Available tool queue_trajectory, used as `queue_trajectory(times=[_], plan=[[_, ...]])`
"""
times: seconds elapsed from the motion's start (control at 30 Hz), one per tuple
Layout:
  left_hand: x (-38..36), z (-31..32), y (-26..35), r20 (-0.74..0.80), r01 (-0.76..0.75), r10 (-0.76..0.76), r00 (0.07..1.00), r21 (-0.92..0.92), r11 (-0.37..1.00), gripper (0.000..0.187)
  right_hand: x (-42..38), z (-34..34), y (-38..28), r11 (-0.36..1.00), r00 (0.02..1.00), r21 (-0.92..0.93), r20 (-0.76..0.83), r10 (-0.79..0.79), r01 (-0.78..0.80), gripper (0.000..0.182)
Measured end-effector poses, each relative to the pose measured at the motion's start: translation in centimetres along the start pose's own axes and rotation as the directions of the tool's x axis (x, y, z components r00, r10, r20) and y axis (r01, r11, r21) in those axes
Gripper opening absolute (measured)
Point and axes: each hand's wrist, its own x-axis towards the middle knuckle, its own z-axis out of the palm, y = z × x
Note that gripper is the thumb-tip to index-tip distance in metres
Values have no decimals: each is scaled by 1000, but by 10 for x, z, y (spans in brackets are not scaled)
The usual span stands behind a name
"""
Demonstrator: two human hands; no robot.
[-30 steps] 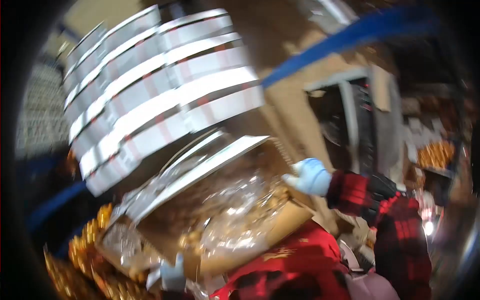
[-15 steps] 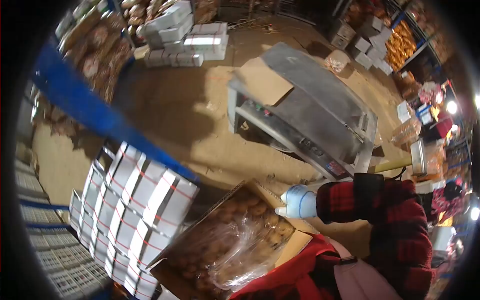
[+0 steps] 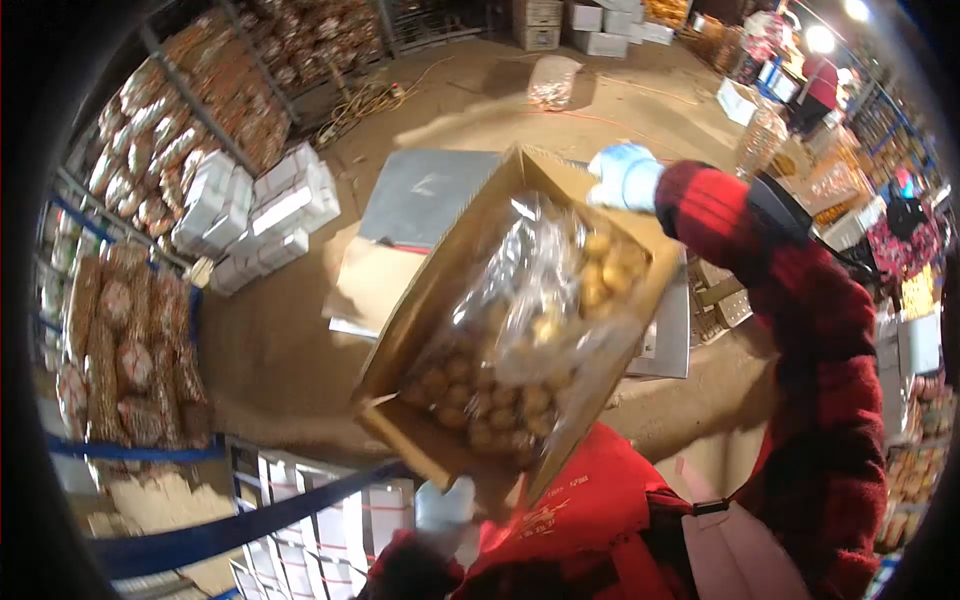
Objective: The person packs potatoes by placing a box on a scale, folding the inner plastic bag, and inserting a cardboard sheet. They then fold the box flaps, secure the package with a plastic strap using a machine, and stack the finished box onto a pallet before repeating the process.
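A cardboard box without a closed lid is held up in front of me, tilted. Small round yellow-brown produce that looks like potatoes fills it, partly under a clear plastic sheet. My right hand, in a pale blue-white glove, grips the far right corner of the box. Closed at the near left corner is my left hand, also gloved and a little blurred. Behind and under the box shows a grey metal work surface, with a flat cardboard sheet at its side.
White strapped boxes stand stacked on a blue-framed rack at lower left. More white boxes and mesh sacks line the left. A filled bag and a cable lie on the floor. Another person stands at far right.
The box has risen from beside the white stack to in front of the metal surface. My left hand has come into view at its near corner. The view has swung round.
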Motion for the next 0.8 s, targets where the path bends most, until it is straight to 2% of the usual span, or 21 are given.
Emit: queue_trajectory(times=[0.07, 0.13, 0.17, 0.2, 0.23, 0.27, 0.3, 0.37, 0.4, 0.47, 0.5, 0.53, 0.57, 0.63, 0.67, 0.7, 0.73, 0.8], plan=[[59, 37, -7, -50, -116, 127, 991, 182, 976, 36, 41, 28, 48, 999, 995, -23, -90, 43, -46, 31], [89, 74, 31, 16, -94, 94, 995, 319, 943, 40, 64, 62, 71, 985, 991, -144, -103, 85, -99, 28], [85, 92, 65, 65, -8, 4, 998, 63, 998, 41, 67, 79, 73, 970, 981, -164, -98, 165, -179, 23], [82, 95, 104, 152, 98, -131, 980, 205, 974, 40, 80, 88, 81, 956, 962, -107, -23, 272, -273, 22], [87, 93, 109, 277, -22, -50, 960, 250, 968, 38, 85, 93, 81, 966, 971, -109, -68, 229, -235, 22], [89, 86, 109, 395, -3, -91, 914, 231, 973, 36, 79, 103, 82, 974, 977, -109, -97, 189, -200, 23], [91, 80, 110, 506, 21, -131, 853, 218, 976, 34, 65, 114, 84, 970, 955, 6, -176, 239, -242, 24], [107, 68, 124, 683, 318, -305, 664, 112, 941, 33, 44, 100, 90, 930, 863, 225, -357, 357, -291, 27], [119, 51, 127, 726, 270, -282, 628, 136, 953, 34, 17, 85, 76, 923, 808, 316, -470, 355, -221, 33], [154, 6, 127, 805, 165, -248, 539, 188, 968, 37, -38, 82, 48, 874, 638, 432, -612, 467, -224, 44], [197, -20, 115, 764, -42, -272, 585, 363, 931, 38, -71, 81, 26, 806, 606, 536, -563, 562, -250, 51], [253, -46, 98, 726, -237, -280, 628, 521, 820, 40, -99, 94, 7, 701, 615, 672, -455, 644, -237, 56], [310, -72, 86, 632, -115, -280, 723, 509, 853, 39, -117, 93, -21, 616, 679, 772, -367, 636, -159, 60], [356, -52, 109, 466, 16, -158, 871, 294, 956, 46, -154, 92, -77, 366, 783, 928, -177, 596, -69, 70], [378, -41, 120, 372, 34, -94, 924, 163, 986, 51, -159, 115, -112, 253, 734, 960, -89, 673, -116, 75], [383, -28, 130, 291, 21, -35, 956, 52, 998, 52, -161, 126, -129, 162, 695, 956, 56, 717, -243, 79], [378, -11, 141, 244, -10, 7, 970, 10, 1000, 52, -162, 136, -145, 62, 639, 930, 199, 743, -361, 84], [369, 5, 155, 205, -87, 79, 976, 32, 996, 53, -160, 127, -138, -74, 638, 884, 389, 664, -462, 75]])
